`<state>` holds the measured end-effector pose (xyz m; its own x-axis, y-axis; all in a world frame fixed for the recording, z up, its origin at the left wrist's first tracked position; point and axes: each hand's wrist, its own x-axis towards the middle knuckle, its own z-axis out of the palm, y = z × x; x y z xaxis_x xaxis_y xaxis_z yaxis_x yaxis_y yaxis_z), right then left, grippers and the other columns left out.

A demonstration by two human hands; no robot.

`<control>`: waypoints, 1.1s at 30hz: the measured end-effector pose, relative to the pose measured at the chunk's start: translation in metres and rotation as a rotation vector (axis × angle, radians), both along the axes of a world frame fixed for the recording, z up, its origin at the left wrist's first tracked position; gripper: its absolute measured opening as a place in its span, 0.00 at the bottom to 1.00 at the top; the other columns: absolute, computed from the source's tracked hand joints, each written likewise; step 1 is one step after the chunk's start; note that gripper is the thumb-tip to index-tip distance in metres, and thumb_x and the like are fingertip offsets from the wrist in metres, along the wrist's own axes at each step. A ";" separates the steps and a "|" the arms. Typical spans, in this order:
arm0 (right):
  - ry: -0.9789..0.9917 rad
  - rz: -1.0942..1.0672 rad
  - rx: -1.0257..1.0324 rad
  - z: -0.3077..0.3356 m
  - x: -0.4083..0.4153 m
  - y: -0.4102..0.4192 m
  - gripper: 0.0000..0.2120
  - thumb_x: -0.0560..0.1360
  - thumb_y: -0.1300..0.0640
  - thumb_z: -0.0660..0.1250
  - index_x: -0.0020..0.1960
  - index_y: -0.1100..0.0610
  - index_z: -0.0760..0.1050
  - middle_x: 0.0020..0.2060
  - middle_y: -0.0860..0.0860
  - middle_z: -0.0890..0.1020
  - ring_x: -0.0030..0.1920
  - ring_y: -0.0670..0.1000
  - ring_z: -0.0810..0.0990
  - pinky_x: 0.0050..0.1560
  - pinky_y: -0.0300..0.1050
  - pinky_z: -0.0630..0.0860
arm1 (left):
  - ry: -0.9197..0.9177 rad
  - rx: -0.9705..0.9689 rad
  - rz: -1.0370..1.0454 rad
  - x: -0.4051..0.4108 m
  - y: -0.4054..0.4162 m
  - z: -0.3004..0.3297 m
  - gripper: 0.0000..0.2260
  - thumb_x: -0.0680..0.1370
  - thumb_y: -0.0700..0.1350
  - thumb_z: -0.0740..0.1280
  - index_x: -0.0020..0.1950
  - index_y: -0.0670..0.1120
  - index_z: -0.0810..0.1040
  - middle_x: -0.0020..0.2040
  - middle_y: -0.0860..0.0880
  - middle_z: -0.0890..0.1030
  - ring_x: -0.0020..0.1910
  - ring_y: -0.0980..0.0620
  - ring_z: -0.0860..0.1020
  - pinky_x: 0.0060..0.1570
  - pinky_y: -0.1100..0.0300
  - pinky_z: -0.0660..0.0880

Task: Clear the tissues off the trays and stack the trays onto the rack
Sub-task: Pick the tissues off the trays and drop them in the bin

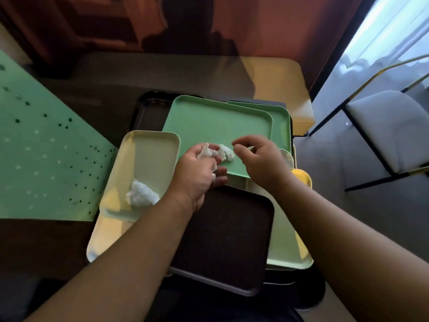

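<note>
Left hand (199, 173) clutches a crumpled tissue (207, 152) — right hand (260, 159) loosely open — green tray (209, 122) runs near-to-far.

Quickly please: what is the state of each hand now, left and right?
Left hand: closed on a crumpled tissue.
Right hand: open, fingers curled, holding nothing, beside a second tissue on the green tray.

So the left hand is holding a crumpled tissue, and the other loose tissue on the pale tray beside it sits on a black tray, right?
Not quite. The left hand does hold a crumpled tissue, but the loose tissue beside it lies on a pale cream tray, not a black one. The head view shows this.
</note>
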<state>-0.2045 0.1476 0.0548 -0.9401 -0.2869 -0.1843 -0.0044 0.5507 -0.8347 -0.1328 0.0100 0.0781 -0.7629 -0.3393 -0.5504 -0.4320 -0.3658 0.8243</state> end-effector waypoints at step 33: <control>0.096 0.284 0.543 -0.037 0.113 -0.095 0.05 0.79 0.51 0.65 0.46 0.52 0.73 0.45 0.51 0.75 0.45 0.57 0.78 0.41 0.49 0.74 | -0.027 -0.329 0.152 0.110 -0.135 -0.019 0.14 0.76 0.32 0.63 0.48 0.51 0.80 0.40 0.48 0.79 0.36 0.51 0.76 0.36 0.55 0.78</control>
<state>-0.0918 0.0523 0.0174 -0.8606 -0.4170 -0.2925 -0.2740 0.8631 -0.4243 -0.0233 -0.1251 0.0589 -0.6767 -0.6103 -0.4119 -0.4160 -0.1447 0.8978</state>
